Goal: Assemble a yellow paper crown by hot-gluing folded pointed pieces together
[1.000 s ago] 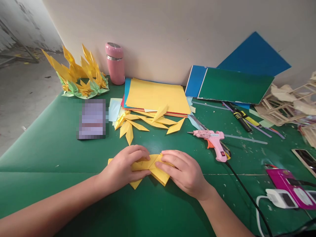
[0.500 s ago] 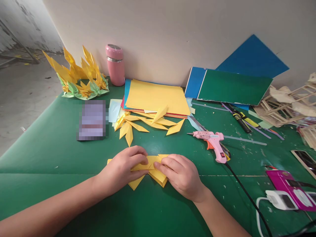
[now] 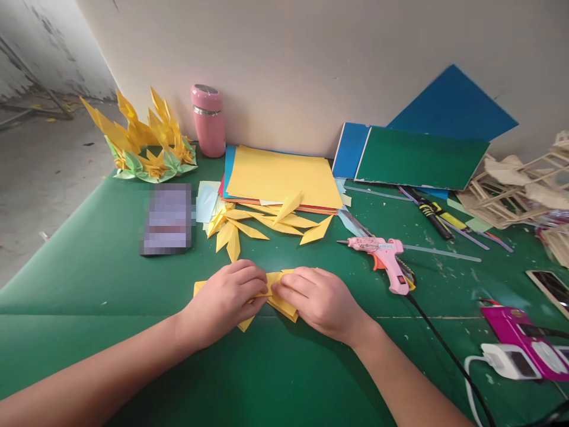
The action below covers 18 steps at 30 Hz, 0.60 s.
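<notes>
Both grips narrow, left hand (image 3: 226, 299) and right hand (image 3: 320, 299) pinching folded yellow paper (image 3: 284, 308)

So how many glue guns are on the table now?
1: a pink hot glue gun lies on the green table cover, just right of the right hand, nozzle pointing left. The wooden frames at far right could hide another.

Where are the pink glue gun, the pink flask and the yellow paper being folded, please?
glue gun (image 3: 383, 251), head view, on its pink body above the handle.
pink flask (image 3: 208, 129), head view, middle of its side.
folded yellow paper (image 3: 284, 307), head view, on its uncovered lower flap.
</notes>
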Motion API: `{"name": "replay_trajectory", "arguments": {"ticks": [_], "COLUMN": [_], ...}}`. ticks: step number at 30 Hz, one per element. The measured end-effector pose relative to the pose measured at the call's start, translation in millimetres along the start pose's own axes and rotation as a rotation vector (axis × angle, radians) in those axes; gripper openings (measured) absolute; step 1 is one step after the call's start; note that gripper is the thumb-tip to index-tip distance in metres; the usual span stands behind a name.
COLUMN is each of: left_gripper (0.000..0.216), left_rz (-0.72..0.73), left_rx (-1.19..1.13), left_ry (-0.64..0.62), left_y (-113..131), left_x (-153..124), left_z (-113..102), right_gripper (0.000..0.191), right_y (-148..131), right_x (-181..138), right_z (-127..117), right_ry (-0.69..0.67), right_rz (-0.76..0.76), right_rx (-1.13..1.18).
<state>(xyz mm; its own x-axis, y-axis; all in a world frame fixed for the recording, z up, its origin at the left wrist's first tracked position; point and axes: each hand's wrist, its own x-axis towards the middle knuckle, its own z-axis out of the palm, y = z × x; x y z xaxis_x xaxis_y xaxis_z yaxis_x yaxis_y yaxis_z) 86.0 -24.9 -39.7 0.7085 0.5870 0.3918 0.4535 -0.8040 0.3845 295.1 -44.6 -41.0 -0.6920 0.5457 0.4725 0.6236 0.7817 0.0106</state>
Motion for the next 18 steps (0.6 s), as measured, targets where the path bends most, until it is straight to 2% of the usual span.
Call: {"name": "replay_trajectory", "arguments": {"ticks": [4, 10, 18], "left_gripper": [0.015, 0.011, 0.024], "left_rz": [-0.007, -0.045, -0.011], "left_rx": [0.005, 0.007, 0.063], "left_ry": [0.002, -0.022, -0.051], "left_y": [-1.7, -2.6, -0.9], "left_x": [-1.9, -6.3, -4.8], "left_z": [-1.5, -1.7, -5.8], "right_gripper": [0.03, 0.027, 0.029], "right_y": [2.5, -7.8, -8.9], "right_x": [2.6, -1.1, -1.1], "right_z": [-1.1, 4.7, 7.3], "right_ry": [-0.01, 0.066, 0.077], "right_rz": [-0.032, 0.046, 0.093], "right_rx": [0.025, 0.008, 0.012]}}
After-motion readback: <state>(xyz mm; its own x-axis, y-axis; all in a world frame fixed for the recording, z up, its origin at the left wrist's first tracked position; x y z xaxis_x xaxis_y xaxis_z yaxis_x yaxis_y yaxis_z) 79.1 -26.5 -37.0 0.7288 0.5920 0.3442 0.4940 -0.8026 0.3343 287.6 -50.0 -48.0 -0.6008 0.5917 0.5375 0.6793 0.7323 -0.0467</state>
